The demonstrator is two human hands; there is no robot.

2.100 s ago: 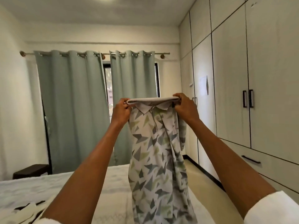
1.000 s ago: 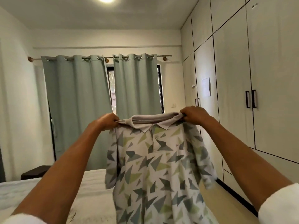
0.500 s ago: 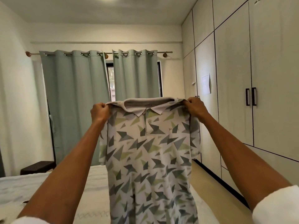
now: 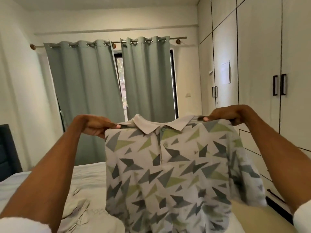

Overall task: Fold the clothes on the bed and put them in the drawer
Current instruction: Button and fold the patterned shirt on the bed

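A white polo shirt [image 4: 170, 169] printed with grey and green triangles hangs spread out in front of me, its buttoned front and collar facing me. My left hand [image 4: 94, 126] pinches its left shoulder and my right hand [image 4: 225, 115] pinches its right shoulder, both held out above the bed [image 4: 87, 179]. The shirt's right sleeve is blurred. Another pale garment [image 4: 75, 209] lies crumpled on the bed at lower left. A drawer [image 4: 277, 185] with a dark handle sits low in the wardrobe on the right, partly behind my right arm.
A tall cream wardrobe [image 4: 259, 64] with dark handles fills the right wall. Grey-green curtains [image 4: 84, 98] hang over a window straight ahead. A dark headboard [image 4: 8, 148] stands at the left edge. Tan floor [image 4: 252, 219] runs between the bed and the wardrobe.
The shirt went from bunched and narrow to spread wide as my hands moved apart along the shoulders. Since half a second ago both hands have lowered and the shirt hangs closer to me.
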